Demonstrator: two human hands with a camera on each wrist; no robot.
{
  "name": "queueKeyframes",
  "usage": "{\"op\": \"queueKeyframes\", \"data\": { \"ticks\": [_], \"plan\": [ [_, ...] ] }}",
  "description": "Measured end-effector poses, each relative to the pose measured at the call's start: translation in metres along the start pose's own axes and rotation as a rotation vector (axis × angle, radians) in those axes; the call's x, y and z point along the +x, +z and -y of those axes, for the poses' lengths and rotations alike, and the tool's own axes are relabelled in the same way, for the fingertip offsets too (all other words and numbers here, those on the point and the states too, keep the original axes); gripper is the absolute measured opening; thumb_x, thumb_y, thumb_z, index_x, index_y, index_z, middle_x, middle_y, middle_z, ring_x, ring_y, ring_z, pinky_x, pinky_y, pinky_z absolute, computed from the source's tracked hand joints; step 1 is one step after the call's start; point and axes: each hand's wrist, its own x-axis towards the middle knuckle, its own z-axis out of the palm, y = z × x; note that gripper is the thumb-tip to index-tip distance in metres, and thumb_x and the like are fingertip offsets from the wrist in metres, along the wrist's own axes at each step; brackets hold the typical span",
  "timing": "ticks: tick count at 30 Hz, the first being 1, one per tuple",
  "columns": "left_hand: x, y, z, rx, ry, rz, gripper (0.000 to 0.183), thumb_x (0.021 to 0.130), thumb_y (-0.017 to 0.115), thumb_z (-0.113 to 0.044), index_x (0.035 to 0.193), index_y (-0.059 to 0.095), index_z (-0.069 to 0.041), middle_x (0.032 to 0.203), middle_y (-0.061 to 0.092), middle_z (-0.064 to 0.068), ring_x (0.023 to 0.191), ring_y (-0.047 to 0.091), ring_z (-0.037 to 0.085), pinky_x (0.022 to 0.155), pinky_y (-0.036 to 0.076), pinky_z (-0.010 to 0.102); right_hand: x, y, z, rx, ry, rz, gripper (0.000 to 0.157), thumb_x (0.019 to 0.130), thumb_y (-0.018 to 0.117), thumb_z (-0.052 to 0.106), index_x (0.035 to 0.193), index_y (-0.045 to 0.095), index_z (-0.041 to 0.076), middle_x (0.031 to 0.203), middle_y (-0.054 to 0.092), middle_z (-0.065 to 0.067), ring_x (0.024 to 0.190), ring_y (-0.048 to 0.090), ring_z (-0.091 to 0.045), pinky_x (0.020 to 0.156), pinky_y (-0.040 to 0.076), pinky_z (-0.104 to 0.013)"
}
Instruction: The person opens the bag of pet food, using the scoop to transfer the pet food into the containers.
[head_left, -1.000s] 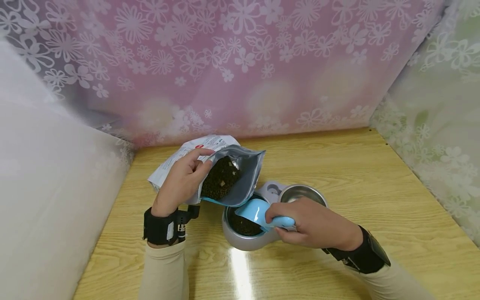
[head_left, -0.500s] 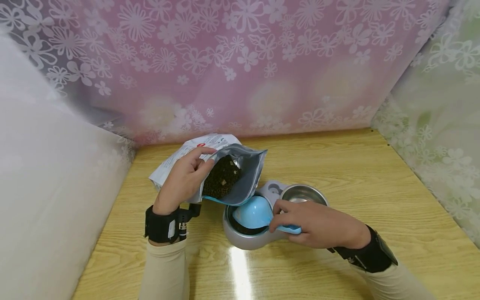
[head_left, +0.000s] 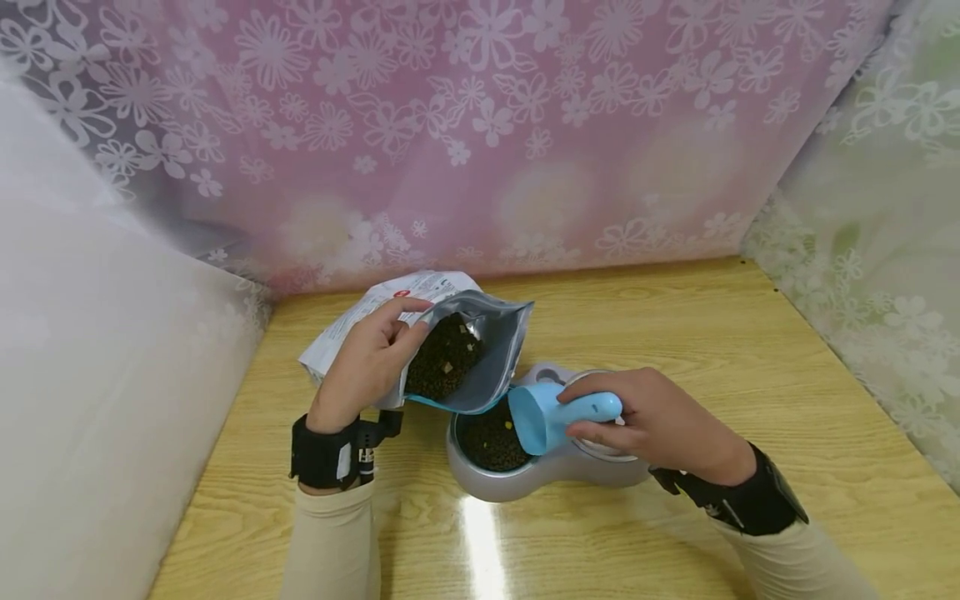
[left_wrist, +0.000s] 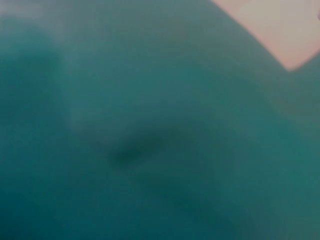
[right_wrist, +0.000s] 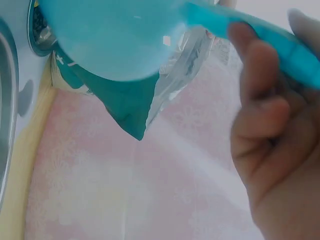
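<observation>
My right hand (head_left: 660, 421) grips the handle of a light blue scoop (head_left: 542, 421), tilted over the left bowl (head_left: 468, 471) of a grey double pet bowl. Dark brown kibble (head_left: 491, 442) with a few yellow bits lies in that bowl. In the right wrist view the scoop (right_wrist: 115, 35) fills the top, with fingers curled round its handle. My left hand (head_left: 367, 358) pinches the rim of an open silver-lined bag (head_left: 495, 350), which lies on its side with more kibble (head_left: 442, 358) inside. The left wrist view is a teal blur, mostly the bag's surface (left_wrist: 175, 110).
The second metal bowl (head_left: 600, 450) sits behind the right hand, partly covered. Everything stands on a wood-grain table (head_left: 675, 325). A pink floral sheet (head_left: 480, 167) closes the back, with a white sheet (head_left: 97, 350) at left and a green floral one (head_left: 885, 250) at right.
The scoop has lifted and turned, moving right and uncovering the kibble in the left bowl. The right hand moved right with it. The left hand and bag stay nearly still.
</observation>
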Motion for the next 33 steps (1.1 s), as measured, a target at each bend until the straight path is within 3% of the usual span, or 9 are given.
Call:
{"op": "queueKeyframes", "data": {
  "ticks": [4, 6, 10, 14, 19, 22, 25, 29, 33],
  "plan": [
    [-0.001, 0.000, 0.000, -0.001, -0.002, -0.001, 0.035, 0.100, 0.049, -0.042, 0.132, 0.056, -0.027, 0.060, 0.039, 0.006, 0.049, 0.029, 0.023, 0.048, 0.027, 0.033, -0.001, 0.000, -0.003, 0.077, -0.030, -0.200, 0.032, 0.077, 0.079, 0.006, 0.106, 0.069, 0.016, 0.082, 0.063, 0.011, 0.053, 0.040, 0.001, 0.048, 0.035, -0.018],
    [-0.001, 0.000, 0.001, -0.002, -0.006, -0.001, 0.035, 0.100, 0.050, -0.042, 0.132, 0.055, -0.028, 0.060, 0.038, 0.006, 0.049, 0.029, 0.023, 0.048, 0.028, 0.033, -0.002, -0.001, -0.005, 0.132, -0.049, -0.310, 0.027, 0.076, 0.077, 0.001, 0.100, 0.071, 0.011, 0.079, 0.066, 0.008, 0.052, 0.044, 0.002, 0.047, 0.034, -0.018],
    [-0.002, 0.000, 0.002, -0.005, -0.005, 0.002, 0.035, 0.100, 0.049, -0.043, 0.132, 0.055, -0.028, 0.061, 0.038, 0.006, 0.049, 0.029, 0.023, 0.048, 0.027, 0.033, -0.002, -0.006, -0.004, 0.443, -0.117, -0.515, 0.009, 0.086, 0.069, -0.002, 0.093, 0.067, -0.007, 0.071, 0.065, -0.003, 0.053, 0.053, -0.005, 0.047, 0.038, -0.021],
    [-0.002, 0.000, 0.002, 0.000, -0.001, 0.002, 0.035, 0.100, 0.049, -0.042, 0.132, 0.055, -0.027, 0.060, 0.038, 0.006, 0.049, 0.029, 0.023, 0.048, 0.027, 0.033, 0.000, -0.010, 0.003, 0.818, -0.180, -0.670, 0.019, 0.094, 0.060, 0.001, 0.096, 0.061, -0.018, 0.068, 0.063, -0.014, 0.052, 0.057, -0.014, 0.049, 0.045, -0.024],
    [0.000, 0.000, 0.000, 0.013, -0.007, 0.005, 0.037, 0.100, 0.049, -0.043, 0.132, 0.056, -0.025, 0.060, 0.038, 0.006, 0.048, 0.029, 0.023, 0.048, 0.027, 0.033, 0.007, -0.010, 0.009, 1.018, -0.245, -0.780, 0.023, 0.095, 0.059, 0.001, 0.098, 0.059, -0.022, 0.070, 0.065, -0.021, 0.051, 0.060, -0.019, 0.049, 0.047, -0.024],
    [0.002, -0.001, -0.001, 0.017, -0.010, 0.005, 0.037, 0.100, 0.050, -0.043, 0.132, 0.056, -0.024, 0.061, 0.038, 0.006, 0.048, 0.029, 0.023, 0.047, 0.027, 0.033, 0.016, -0.007, 0.013, 0.943, -0.226, -0.828, 0.020, 0.094, 0.059, -0.001, 0.098, 0.059, -0.021, 0.070, 0.065, -0.020, 0.050, 0.060, -0.018, 0.048, 0.046, -0.023],
    [0.003, -0.002, -0.002, 0.018, -0.010, 0.005, 0.036, 0.100, 0.051, -0.042, 0.131, 0.056, -0.025, 0.061, 0.037, 0.006, 0.048, 0.029, 0.023, 0.046, 0.026, 0.032, 0.029, 0.004, 0.017, 0.773, -0.132, -0.801, 0.013, 0.091, 0.059, -0.008, 0.099, 0.061, -0.018, 0.070, 0.065, -0.017, 0.052, 0.059, -0.016, 0.050, 0.046, -0.023],
    [0.003, -0.002, -0.003, 0.017, -0.011, 0.012, 0.033, 0.100, 0.052, -0.039, 0.130, 0.056, -0.025, 0.061, 0.037, 0.006, 0.048, 0.030, 0.022, 0.045, 0.027, 0.031, 0.048, 0.024, 0.020, 0.300, 0.039, -0.586, 0.015, 0.090, 0.066, 0.005, 0.105, 0.068, 0.002, 0.070, 0.062, -0.001, 0.051, 0.048, -0.007, 0.049, 0.040, -0.021],
    [-0.002, -0.001, -0.007, 0.013, -0.029, 0.020, 0.032, 0.101, 0.051, -0.032, 0.131, 0.056, -0.021, 0.061, 0.039, 0.007, 0.048, 0.032, 0.021, 0.045, 0.029, 0.031, 0.065, 0.047, 0.020, -0.128, 0.055, -0.343, 0.024, 0.092, 0.066, 0.031, 0.112, 0.068, 0.019, 0.083, 0.063, 0.009, 0.053, 0.042, -0.001, 0.049, 0.036, -0.020]
  ]
}}
